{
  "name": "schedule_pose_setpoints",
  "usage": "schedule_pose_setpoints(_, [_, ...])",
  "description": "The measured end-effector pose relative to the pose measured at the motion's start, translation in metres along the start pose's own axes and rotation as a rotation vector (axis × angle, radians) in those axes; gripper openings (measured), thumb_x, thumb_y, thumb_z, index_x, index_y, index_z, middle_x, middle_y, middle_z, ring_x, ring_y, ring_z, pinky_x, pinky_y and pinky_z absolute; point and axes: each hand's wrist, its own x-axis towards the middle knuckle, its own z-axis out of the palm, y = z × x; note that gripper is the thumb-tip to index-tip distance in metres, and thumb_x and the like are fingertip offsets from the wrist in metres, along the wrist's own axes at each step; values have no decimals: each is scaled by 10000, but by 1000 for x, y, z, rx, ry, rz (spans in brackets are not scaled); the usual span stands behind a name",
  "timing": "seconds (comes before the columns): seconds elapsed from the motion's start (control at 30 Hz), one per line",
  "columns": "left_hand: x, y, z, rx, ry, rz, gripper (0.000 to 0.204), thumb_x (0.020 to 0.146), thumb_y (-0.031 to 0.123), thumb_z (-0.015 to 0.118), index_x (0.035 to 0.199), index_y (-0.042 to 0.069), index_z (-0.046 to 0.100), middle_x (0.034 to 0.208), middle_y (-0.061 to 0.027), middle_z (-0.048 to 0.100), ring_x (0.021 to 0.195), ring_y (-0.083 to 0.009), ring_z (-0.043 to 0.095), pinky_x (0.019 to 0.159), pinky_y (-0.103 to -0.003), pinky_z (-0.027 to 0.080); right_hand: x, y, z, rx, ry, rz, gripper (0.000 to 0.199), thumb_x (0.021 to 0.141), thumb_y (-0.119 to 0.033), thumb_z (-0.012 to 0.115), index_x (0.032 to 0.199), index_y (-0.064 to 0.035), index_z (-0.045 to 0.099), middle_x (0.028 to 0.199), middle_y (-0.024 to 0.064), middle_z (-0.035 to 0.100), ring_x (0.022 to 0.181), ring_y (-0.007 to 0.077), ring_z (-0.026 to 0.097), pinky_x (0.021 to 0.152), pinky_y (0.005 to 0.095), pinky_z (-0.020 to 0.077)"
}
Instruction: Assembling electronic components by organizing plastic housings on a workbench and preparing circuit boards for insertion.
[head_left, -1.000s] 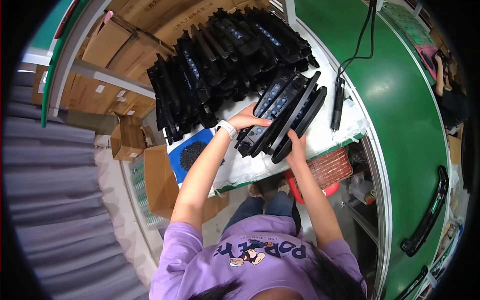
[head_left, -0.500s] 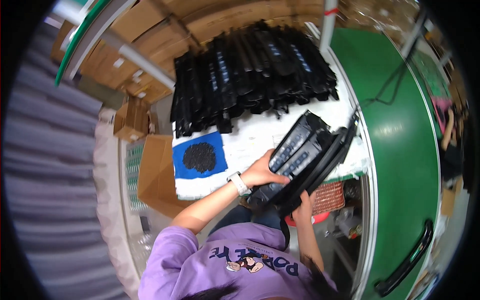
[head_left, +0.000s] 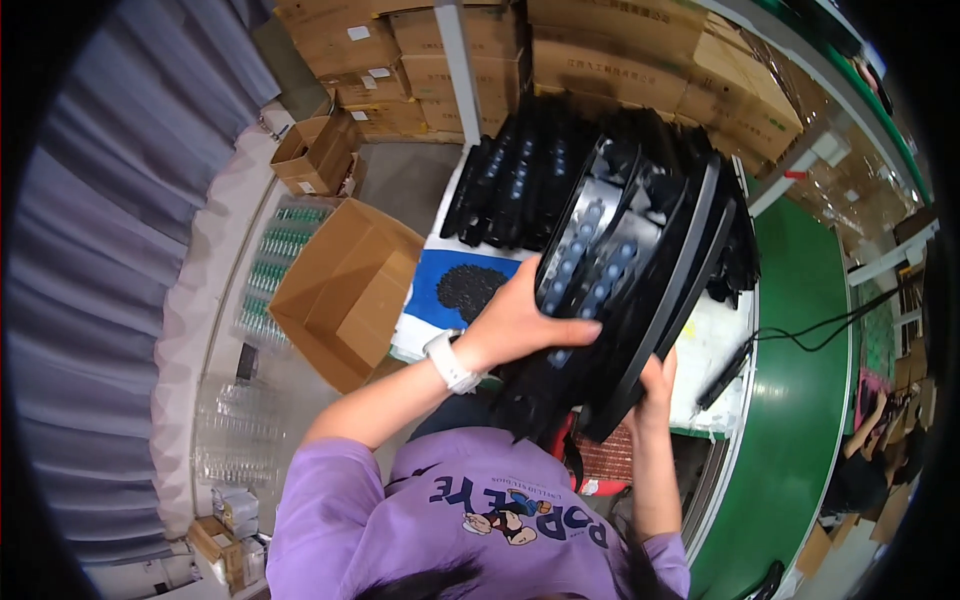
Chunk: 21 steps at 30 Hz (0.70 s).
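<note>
A bundle of long black plastic housings is held up in front of me, tilted, above the white-topped table. Rows of round bluish cells show along their silvery inner faces. My left hand grips the bundle's left side, thumb laid across the front. On the lower right edge my right hand is closed, its fingers mostly hidden behind the parts. Beyond the bundle lies a pile of similar black housings. To its left, a blue sheet carries a heap of small black pieces.
An open cardboard box stands left of the table. Clear trays with green parts are farther left. A green work surface runs along the right, and stacked cartons line the back. A thin black piece lies at the table's right.
The view has swung left, bringing the open box and floor trays further in. Both hands have lifted the bundle; it looks larger and now covers part of the pile.
</note>
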Motion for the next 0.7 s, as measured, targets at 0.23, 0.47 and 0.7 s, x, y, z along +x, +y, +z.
schedule_pose_setpoints(0.23, [103,34,-68,-57,-32,14,578,740,299,753,1137,-37,500,1037,-114,612,910,-158,602,830,-280,478,135,-29,46,-113,-136,0,435,836,-230,592,1190,-3,481,1042,100,589,903,169,591,801,290,487])
schedule_pose_setpoints(0.47, [198,1,-111,-70,-122,-147,579,817,457,621,1144,-17,567,1069,-120,624,957,-167,607,833,-273,469,220,-42,80,-360,-29,129,479,760,-295,658,1115,-2,524,952,96,602,825,168,600,711,292,510])
schedule_pose_setpoints(0.7, [233,-33,-114,527,145,-218,837,715,645,600,1197,-35,525,1175,-244,531,1183,-368,398,977,-399,351,251,-35,75,-466,-51,176,518,765,-303,654,1141,22,509,938,111,609,793,162,613,682,283,523])
